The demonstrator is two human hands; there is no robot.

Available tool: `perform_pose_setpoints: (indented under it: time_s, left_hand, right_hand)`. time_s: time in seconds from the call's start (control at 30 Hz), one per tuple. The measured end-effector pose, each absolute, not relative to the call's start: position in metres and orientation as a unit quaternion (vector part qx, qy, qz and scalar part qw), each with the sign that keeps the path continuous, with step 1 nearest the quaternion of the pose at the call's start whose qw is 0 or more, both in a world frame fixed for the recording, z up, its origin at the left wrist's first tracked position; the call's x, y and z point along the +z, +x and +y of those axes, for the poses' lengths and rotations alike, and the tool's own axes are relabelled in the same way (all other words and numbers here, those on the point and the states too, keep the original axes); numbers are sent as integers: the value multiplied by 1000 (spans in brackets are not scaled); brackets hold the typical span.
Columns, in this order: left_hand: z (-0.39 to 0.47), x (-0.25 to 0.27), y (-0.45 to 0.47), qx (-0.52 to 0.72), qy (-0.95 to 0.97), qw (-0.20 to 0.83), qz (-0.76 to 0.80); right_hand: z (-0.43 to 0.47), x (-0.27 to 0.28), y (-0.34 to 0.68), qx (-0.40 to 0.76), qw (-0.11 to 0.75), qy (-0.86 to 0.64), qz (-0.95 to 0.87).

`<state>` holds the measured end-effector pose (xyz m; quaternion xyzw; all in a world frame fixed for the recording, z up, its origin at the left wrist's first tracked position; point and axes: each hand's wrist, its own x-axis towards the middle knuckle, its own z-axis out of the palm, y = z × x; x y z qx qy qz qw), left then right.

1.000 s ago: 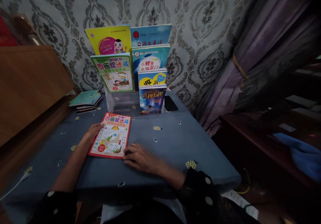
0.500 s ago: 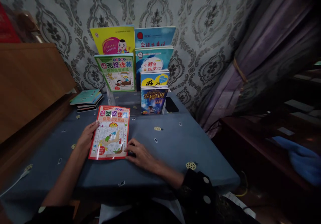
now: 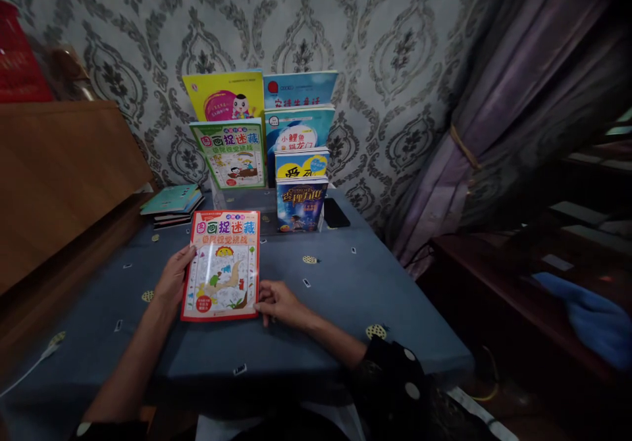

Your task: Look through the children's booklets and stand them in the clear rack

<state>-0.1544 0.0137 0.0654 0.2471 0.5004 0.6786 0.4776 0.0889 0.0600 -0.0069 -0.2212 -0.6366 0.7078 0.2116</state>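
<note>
A red-bordered picture book [image 3: 223, 266] faces me with its cover showing, held over the near left part of the table. My left hand [image 3: 175, 273] grips its left edge, thumb on the cover and the other fingers hidden behind. At the lower right corner, my right hand [image 3: 280, 304] pinches the book between thumb and curled fingers. Just beyond, a green book [image 3: 232, 158] stands in front of a yellow book [image 3: 224, 95]. To their right, a dark blue book [image 3: 301, 207] fronts a row of upright blue and yellow books [image 3: 300, 128].
A stack of thin books [image 3: 172, 204] lies at the back left beside a wooden panel [image 3: 64, 184]. A black phone [image 3: 336, 212] rests right of the standing books. A white cable [image 3: 34, 365] crosses the table's left edge. A purple curtain [image 3: 459, 138] hangs at right.
The red book has become more upright and turned slightly toward me. My right hand's fingers have shifted along its lower right corner. The camera view has tilted up a little.
</note>
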Motion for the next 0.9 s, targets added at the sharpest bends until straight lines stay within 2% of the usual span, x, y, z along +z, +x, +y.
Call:
perform_pose_setpoints:
  time_s: [0.27,0.63,0.77,0.9]
  left_hand:
    - [25,65,-154,696,267,459,483]
    - [40,66,-157,714,359,408,441]
    - [32,64,-167,651,465,381,464]
    - [17,52,-179,504,614,335,507]
  right_hand:
    - [81,-2,89,740,262,-216,-581]
    - [141,-7,79,569,375,-246,-689]
    - [160,-14,82,493,415,-271,-715]
    - [167,-20,91,419,412,-281,-759]
